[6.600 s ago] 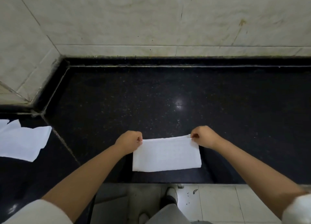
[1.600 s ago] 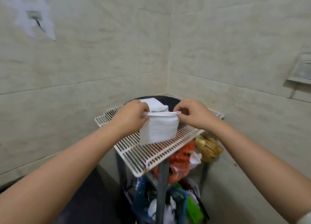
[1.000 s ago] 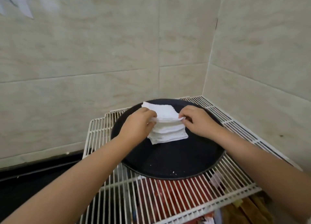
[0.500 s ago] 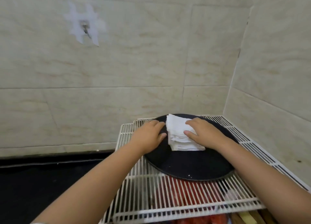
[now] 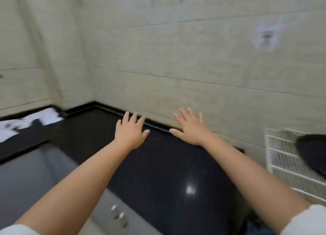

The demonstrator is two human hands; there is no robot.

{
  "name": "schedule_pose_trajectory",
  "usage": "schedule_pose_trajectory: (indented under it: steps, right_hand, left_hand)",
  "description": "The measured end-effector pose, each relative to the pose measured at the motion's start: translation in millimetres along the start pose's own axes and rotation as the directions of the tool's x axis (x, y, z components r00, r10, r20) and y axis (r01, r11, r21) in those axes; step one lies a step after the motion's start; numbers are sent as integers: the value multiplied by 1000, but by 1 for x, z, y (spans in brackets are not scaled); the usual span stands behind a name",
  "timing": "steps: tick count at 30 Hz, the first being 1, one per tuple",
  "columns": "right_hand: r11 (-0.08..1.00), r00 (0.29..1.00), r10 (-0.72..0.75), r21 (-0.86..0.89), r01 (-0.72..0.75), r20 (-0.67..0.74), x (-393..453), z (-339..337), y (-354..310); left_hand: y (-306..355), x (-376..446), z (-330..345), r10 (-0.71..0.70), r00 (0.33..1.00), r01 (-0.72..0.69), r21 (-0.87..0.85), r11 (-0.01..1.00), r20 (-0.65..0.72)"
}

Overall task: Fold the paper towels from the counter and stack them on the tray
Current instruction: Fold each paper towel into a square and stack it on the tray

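Both my hands hover empty over the black counter (image 5: pixel 158 164), fingers spread. My left hand (image 5: pixel 130 130) is near the middle; my right hand (image 5: pixel 189 127) is close to the back wall. Loose white paper towels (image 5: pixel 30 121) lie blurred on the counter at the far left. Only an edge of the round black tray (image 5: pixel 312 151) shows at the right border, resting on the white wire rack (image 5: pixel 282 157). The folded stack on the tray is out of sight.
Beige tiled walls meet in a corner behind the counter. A grey cabinet front (image 5: pixel 35 178) with small handles sits below the counter at lower left. The picture is motion-blurred.
Both hands let go of the folded towel on the tray's stack and moved left, empty, over the counter. The view swung left, so the tray now sits at the right edge.
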State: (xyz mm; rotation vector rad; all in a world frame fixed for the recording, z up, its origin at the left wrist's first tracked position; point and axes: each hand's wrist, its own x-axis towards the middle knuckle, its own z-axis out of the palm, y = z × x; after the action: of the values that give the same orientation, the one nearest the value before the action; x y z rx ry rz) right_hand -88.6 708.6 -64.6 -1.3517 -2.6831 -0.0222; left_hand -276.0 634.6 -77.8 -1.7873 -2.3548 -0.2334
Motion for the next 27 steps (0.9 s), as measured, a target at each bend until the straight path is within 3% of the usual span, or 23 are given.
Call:
schedule_pose_trajectory:
  steps: [6, 13, 21, 27]
  right_hand:
    - [945, 945, -323, 67, 320, 45, 61, 34, -191]
    - [788, 786, -612, 162, 595, 89, 117, 85, -378]
    - [683, 686, -724, 216, 698, 70, 261, 123, -528]
    - [671, 686, -727, 206, 712, 0, 391, 125, -606]
  left_hand:
    - [-173, -74, -15, -324, 945, 327, 49, 944, -53]
    - [-327, -137, 3, -593, 804, 591, 128, 796, -27]
    - [-496, -83, 24, -712, 700, 710, 152, 687, -54]
    - [-613, -13, 28, -714, 693, 718, 182, 671, -99]
